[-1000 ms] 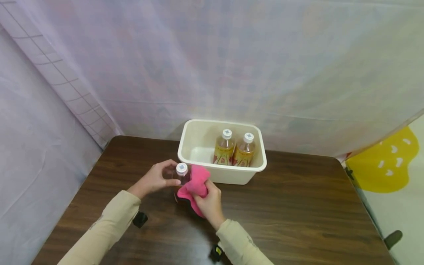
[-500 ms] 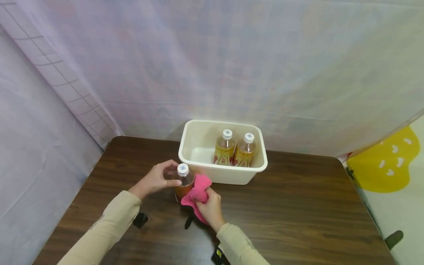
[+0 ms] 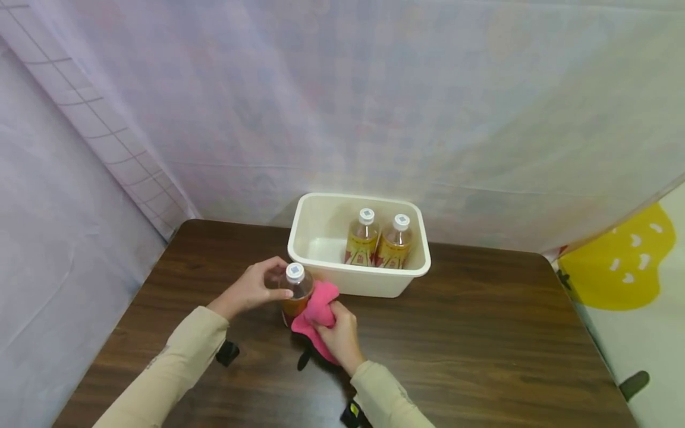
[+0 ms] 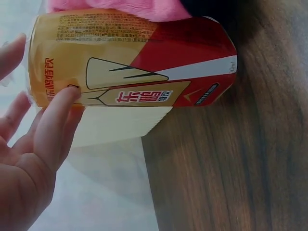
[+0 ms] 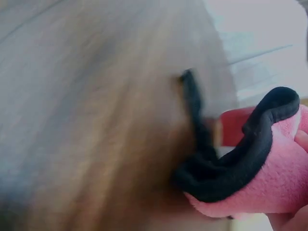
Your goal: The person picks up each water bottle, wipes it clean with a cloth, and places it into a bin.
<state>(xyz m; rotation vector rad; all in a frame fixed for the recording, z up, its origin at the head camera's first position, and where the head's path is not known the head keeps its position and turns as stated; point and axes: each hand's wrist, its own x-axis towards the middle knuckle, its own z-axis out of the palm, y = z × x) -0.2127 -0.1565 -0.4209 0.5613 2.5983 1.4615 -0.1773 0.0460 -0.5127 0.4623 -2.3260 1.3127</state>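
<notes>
A tea bottle [image 3: 296,294] with a white cap and a yellow and red label [image 4: 134,62] stands upright on the dark wooden table [image 3: 481,345], just in front of a white tub. My left hand [image 3: 255,289] holds it near the top, thumb and fingers curled round the neck. My right hand [image 3: 336,336] grips a pink cloth [image 3: 317,306] with a black edge [image 5: 240,159] and presses it against the bottle's right side. The cloth covers part of the label.
The white plastic tub [image 3: 407,276] at the back of the table holds two more tea bottles [image 3: 361,240] [image 3: 395,243] standing on its right side. Pale sheeting hangs close behind and to the left. A yellow mat [image 3: 615,267] lies past the right edge.
The right hand has slid the pink cloth down the bottle, from beside the cap to the label. The left hand and the bottle have stayed in place.
</notes>
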